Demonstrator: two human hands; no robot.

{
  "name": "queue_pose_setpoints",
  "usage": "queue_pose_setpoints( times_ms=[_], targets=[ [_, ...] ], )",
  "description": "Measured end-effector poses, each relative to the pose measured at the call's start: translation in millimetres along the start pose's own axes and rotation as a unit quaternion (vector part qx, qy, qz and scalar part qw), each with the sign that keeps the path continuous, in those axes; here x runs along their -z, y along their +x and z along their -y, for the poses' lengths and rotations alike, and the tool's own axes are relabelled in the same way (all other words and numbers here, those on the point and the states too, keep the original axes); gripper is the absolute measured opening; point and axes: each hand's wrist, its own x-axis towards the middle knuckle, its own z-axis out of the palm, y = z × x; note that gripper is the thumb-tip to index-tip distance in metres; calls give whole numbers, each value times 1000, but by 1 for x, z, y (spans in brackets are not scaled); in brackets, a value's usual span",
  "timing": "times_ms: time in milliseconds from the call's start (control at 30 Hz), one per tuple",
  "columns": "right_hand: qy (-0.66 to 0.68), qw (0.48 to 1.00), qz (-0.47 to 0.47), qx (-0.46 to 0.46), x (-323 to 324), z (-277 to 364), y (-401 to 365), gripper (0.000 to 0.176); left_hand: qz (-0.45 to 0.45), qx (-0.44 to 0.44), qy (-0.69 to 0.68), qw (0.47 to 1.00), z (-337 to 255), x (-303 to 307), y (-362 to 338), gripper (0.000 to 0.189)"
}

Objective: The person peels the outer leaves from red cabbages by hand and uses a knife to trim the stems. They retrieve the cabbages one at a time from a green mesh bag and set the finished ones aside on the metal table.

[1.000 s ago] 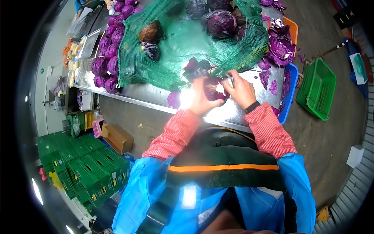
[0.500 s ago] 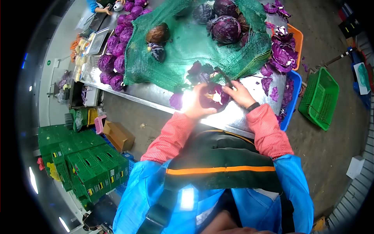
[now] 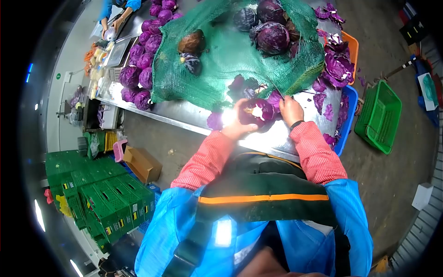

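Observation:
My left hand (image 3: 236, 121) grips a red cabbage (image 3: 262, 119) from its left side, the pale cut stem facing up. At the cabbage's right, my right hand (image 3: 291, 111) is closed around a knife (image 3: 278, 91), whose thin blade points away from me. A purple outer leaf (image 3: 274, 99) stands out between the cabbage and my right fingers. Loose dark leaves (image 3: 247, 87) lie just beyond the cabbage, and another purple leaf (image 3: 215, 120) is by my left hand. The green mesh sack (image 3: 217, 60) spreads over the table ahead, with several untrimmed cabbages (image 3: 272, 38) on it.
Purple cabbages (image 3: 138, 76) line the metal table's (image 3: 180, 118) left side. Leaves fill an orange crate (image 3: 351, 51) and a blue crate (image 3: 349, 108) at right. A green basket (image 3: 379, 117) stands on the floor. Another person's hands (image 3: 121, 21) hold something pale at far left.
My right hand has turned and drawn back right from the cabbage's top, its fingers now curled. A leaf now stands out on that side. The other person's second hand has come into view.

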Motion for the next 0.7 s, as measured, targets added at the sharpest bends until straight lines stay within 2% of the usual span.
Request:
queue_pose_setpoints(
  times_ms=[67,100,200,233,367,467,500,533,600,633,700],
  targets=[
    [36,999,19,-22,-1,-12,6,34,11,4,-43,999,3,6,3,105],
    [198,965,121,-122,16,-3,6,46,19,1,-48,999,5,8,5,104],
    [205,964,134,-105,38,34,-7,55,38,12,-75,996,-1,8,8,102],
    [221,957,150,-115,51,45,-10,53,43,18,-83,995,-3,7,9,102],
    [328,916,187,-133,46,20,-31,38,53,33,-63,996,-8,10,15,99],
    [321,923,122,-171,26,-9,-69,38,49,39,-33,998,-13,11,22,97],
    [199,975,52,-87,16,-22,-81,40,46,40,-21,998,-11,11,25,96],
    [113,986,51,-112,31,-12,-89,39,44,41,-9,998,-11,12,28,96],
    [109,981,58,-149,29,-33,-95,35,44,60,-11,997,-13,16,35,96],
    [116,983,19,-141,45,-15,-93,32,43,72,-13,996,-13,17,37,96],
    [214,969,-5,-119,68,15,-79,40,99,63,58,991,-7,26,46,97]
  ],
)
